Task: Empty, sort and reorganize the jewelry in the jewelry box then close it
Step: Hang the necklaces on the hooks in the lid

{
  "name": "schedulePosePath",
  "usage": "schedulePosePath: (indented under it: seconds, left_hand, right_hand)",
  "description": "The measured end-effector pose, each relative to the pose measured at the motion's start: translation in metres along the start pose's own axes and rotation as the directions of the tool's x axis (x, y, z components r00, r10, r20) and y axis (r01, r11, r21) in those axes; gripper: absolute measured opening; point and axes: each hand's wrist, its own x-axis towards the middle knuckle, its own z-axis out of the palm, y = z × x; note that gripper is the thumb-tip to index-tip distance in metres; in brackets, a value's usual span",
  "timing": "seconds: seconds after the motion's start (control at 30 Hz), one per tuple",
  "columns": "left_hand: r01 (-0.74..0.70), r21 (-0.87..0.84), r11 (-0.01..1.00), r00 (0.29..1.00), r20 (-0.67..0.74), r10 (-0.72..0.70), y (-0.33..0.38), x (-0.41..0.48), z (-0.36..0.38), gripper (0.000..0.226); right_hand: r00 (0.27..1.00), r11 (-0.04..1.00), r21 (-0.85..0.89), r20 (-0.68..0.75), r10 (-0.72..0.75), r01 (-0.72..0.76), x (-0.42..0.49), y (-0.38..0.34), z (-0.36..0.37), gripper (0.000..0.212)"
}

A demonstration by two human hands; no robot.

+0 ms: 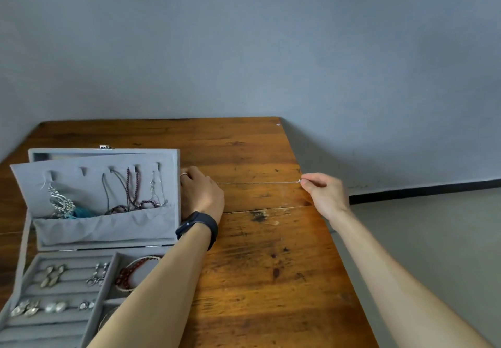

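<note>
A grey velvet jewelry box (173, 185) stands open at the left of the wooden table (260, 252). Several necklaces (130, 193) hang on hooks inside its lid above a pocket. Earrings (51, 277) sit in the ring rolls of the base, and a red bead bracelet (132, 269) lies in a side compartment. A thin silver chain (257, 183) is stretched taut between my hands. My left hand (200, 193), beside the lid's right edge, holds one end with curled fingers. My right hand (322, 191) pinches the clasp end.
The table's right edge runs diagonally under my right forearm, with grey floor (433, 239) beyond it. A grey wall (244, 49) stands behind the table. A dark watch (198, 225) is on my left wrist.
</note>
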Motion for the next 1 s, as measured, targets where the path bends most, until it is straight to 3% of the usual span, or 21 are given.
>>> schedulePosePath:
  seconds: [0.23, 0.37, 0.53, 0.67, 0.83, 1.0]
  left_hand:
    - [0.014, -0.056, 0.998, 1.0, -0.012, -0.015, 0.004, -0.003, -0.004, 0.026]
    - [-0.02, -0.09, 0.996, 0.999, 0.025, 0.022, 0.005, -0.008, -0.008, 0.026]
    - [-0.129, -0.06, 0.99, 0.986, 0.102, 0.135, 0.013, -0.038, -0.025, 0.035]
    - [-0.304, 0.027, 0.952, 0.941, 0.166, 0.296, 0.013, -0.084, -0.048, 0.038]
    - [-0.425, -0.057, 0.903, 0.863, 0.275, 0.423, -0.018, -0.15, -0.08, 0.037]
    - [-0.499, -0.134, 0.856, 0.817, 0.257, 0.516, -0.067, -0.204, -0.113, 0.036]
  right_hand:
    - [0.999, 0.997, -0.054, -0.015, -0.051, 0.05, -0.011, -0.003, -0.005, 0.035]
    - [0.996, 0.99, -0.106, -0.006, -0.091, 0.089, -0.027, -0.011, -0.018, 0.03]
    - [0.983, 0.967, -0.175, 0.019, -0.183, 0.184, -0.078, -0.02, -0.037, 0.026]
    - [0.962, 0.947, -0.175, 0.027, -0.27, 0.271, -0.14, -0.024, -0.055, 0.024]
    - [0.942, 0.929, -0.159, 0.021, -0.336, 0.335, -0.233, -0.027, -0.07, 0.024]
    - [0.913, 0.909, -0.096, -0.005, -0.409, 0.407, -0.315, -0.019, -0.061, 0.024]
